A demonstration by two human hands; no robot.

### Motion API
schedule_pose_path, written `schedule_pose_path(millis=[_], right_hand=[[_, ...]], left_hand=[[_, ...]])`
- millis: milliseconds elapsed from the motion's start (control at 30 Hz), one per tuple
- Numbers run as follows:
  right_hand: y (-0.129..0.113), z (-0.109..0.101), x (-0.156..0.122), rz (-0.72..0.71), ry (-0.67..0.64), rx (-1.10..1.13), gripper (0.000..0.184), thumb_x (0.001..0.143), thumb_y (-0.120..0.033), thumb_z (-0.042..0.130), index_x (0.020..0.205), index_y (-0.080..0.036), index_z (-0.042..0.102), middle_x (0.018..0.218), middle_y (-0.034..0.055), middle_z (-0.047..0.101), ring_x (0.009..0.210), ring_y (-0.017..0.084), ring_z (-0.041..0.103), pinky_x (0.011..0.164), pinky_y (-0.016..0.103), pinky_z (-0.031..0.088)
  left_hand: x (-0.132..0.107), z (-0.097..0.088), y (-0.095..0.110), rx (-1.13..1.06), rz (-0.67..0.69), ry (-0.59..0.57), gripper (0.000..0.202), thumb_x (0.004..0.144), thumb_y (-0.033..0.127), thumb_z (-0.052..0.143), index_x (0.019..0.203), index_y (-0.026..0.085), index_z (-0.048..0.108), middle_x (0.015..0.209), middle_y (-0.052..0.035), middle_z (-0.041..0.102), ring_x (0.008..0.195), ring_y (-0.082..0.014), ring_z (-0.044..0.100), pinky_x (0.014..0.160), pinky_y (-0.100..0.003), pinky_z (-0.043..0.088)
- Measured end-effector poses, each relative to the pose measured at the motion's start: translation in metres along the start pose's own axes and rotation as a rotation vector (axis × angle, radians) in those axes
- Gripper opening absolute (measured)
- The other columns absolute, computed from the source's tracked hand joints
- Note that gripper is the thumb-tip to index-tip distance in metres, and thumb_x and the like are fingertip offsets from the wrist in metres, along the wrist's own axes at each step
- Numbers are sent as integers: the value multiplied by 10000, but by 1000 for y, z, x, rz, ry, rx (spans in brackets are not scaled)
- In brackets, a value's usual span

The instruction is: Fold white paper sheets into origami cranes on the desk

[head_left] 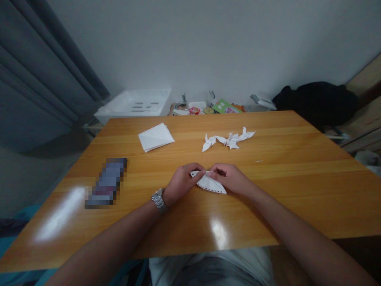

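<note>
A partly folded white paper (210,184) with a dotted edge lies on the wooden table (297,186) in front of me. My left hand (180,183), with a metal watch at the wrist, pinches its left end. My right hand (232,178) presses and pinches the paper's top from the right side. Both hands have their fingers closed on the paper. Further back lie folded white paper cranes (228,140), side by side. A stack of white paper sheets (156,136) rests at the back left.
A blurred dark flat object (107,182) lies on the table's left part. Behind the table stand a white tray (135,104), small colourful items (208,108) and a black bag (318,101). A grey curtain (38,75) hangs at left.
</note>
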State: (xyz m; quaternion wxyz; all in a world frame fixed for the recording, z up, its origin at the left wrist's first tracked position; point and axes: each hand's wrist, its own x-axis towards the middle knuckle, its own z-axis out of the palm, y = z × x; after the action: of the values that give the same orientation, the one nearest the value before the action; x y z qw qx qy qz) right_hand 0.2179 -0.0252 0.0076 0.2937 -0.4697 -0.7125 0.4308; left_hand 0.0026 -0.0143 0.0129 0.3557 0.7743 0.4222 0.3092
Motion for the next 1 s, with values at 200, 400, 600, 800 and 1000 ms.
schedule_pose_path(millis=[200,400,600,800,1000], right_hand=[[-2,0,0,-10,40,17,350,942,-474,552,819,-172,677,730,8,634,671,151,540,609,252,399],[-1,-3,0,5,99,4,342,929,-471,570,824,-166,684,723,10,628,646,142,522,584,246,382],[-1,-5,0,10,94,5,356,920,-488,578,813,-166,686,721,15,636,643,145,526,577,249,376],[-2,-8,1,-5,94,-6,347,911,-483,587,820,-167,698,729,21,653,647,149,532,586,255,384],[-1,-12,0,-1,68,5,363,905,-500,588,813,-166,697,750,29,663,669,157,546,599,261,399]], left_hand=[[2,-1,-1,-68,-51,21,245,924,389,600,899,175,716,856,-22,736,766,-155,654,665,-229,476],[4,-2,-6,-236,-175,100,325,863,459,669,857,139,731,783,-41,729,693,-152,636,607,-224,476],[5,-8,-5,-302,-253,48,364,857,488,669,827,138,760,708,-47,719,636,-146,625,582,-224,472],[5,-13,-6,-232,-240,-1,432,878,546,618,858,145,776,677,-27,699,587,-129,575,532,-214,413],[5,-19,-3,-135,-184,-64,495,934,542,535,698,139,699,601,-12,647,551,-119,553,515,-210,395]])
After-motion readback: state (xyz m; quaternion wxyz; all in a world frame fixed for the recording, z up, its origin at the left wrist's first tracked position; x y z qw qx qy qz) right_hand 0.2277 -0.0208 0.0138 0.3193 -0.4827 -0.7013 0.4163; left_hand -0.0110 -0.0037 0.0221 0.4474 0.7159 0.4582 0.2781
